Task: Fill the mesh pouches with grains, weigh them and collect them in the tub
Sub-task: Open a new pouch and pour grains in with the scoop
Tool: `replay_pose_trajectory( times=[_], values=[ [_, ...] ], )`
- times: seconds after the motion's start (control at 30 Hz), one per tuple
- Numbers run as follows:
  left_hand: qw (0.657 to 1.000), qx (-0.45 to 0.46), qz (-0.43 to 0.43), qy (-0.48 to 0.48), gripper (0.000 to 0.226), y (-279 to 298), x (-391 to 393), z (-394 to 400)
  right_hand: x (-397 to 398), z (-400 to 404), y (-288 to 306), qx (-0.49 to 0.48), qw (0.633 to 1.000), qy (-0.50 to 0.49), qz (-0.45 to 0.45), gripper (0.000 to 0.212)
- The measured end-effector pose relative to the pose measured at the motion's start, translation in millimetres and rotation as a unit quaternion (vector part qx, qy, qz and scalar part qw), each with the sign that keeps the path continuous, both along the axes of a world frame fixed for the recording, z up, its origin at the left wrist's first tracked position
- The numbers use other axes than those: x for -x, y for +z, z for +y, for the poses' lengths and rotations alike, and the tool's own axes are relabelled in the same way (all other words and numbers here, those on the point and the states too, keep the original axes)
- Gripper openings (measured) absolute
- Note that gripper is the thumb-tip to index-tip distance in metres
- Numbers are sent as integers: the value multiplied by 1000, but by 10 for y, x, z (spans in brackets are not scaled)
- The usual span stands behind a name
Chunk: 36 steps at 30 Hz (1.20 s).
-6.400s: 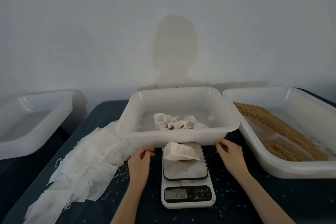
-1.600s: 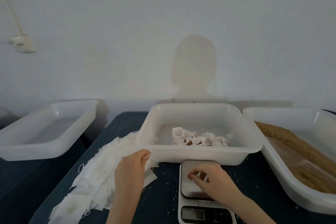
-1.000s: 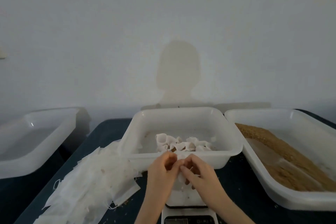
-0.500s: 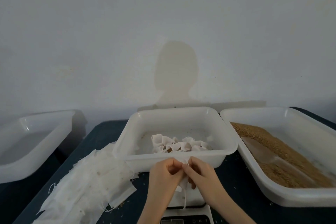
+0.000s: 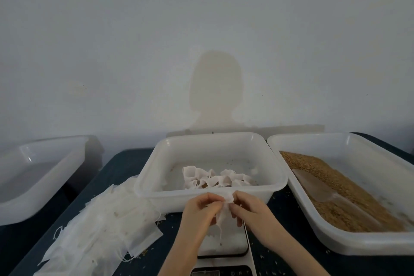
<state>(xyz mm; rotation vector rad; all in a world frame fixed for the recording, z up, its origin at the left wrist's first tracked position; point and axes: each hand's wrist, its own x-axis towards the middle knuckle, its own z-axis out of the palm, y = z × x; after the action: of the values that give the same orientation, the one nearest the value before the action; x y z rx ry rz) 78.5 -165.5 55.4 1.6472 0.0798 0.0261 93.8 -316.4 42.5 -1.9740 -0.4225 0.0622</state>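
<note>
We've got an empty mesh pouch (image 5: 223, 214) at lower centre of the frame, pinched between both hands just above the kitchen scale (image 5: 224, 244). Our left hand (image 5: 199, 213) has its grip closed on the pouch's top left edge, and our right hand (image 5: 248, 209) grips the top right edge; the fingers look to be working the mouth apart. The pouch hangs with its long axis roughly vertical, mouth up toward the hands, bottom corner and a thin drawstring trailing down toward the scale platform.

What could go wrong? We judge the mesh is thin and limp, so the two layers may cling and the mouth may not open, or a hard pull could tear it. If it opens only partway, grains will spill onto the bench (image 5: 125, 163), which already carries scattered ones.

Just behind our hands sits the collecting tub (image 5: 210, 141) with filled pouches (image 5: 212, 178) in it. To the right, the grain tub (image 5: 349, 246) holds grains (image 5: 324, 177) and a scoop (image 5: 318, 186). At lower left lies the stack of empty pouches (image 5: 100, 228), and further left another tub (image 5: 47, 206).
</note>
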Motion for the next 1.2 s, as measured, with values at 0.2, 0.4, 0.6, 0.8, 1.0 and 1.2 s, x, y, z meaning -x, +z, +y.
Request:
replay_pose_trajectory(
  times=[0.2, 0.4, 0.6, 0.8, 1.0, 1.2],
  values=[
    [944, -282, -159, 63, 17, -43, 33, -168, 58, 38, 29, 225, 947, -199, -115, 23],
    [936, -283, -194, 84, 28, -67, 16, -295, 44, 96, 26, 195, 960, -175, -99, 10],
    [900, -370, -187, 134, 37, -77, 27, -253, 83, 53, 57, 273, 927, -198, -166, 26],
    [883, -400, -209, 133, 29, -27, 79, -350, 127, 62, 64, 303, 920, -158, -194, 29],
    [891, -373, -231, 114, 31, -4, 71, -371, 122, 80, 46, 356, 907, -133, -180, 27],
    [878, -421, -220, 60, 19, 34, 55, -350, 115, 74, 98, 374, 898, -171, -157, 36]
  ],
)
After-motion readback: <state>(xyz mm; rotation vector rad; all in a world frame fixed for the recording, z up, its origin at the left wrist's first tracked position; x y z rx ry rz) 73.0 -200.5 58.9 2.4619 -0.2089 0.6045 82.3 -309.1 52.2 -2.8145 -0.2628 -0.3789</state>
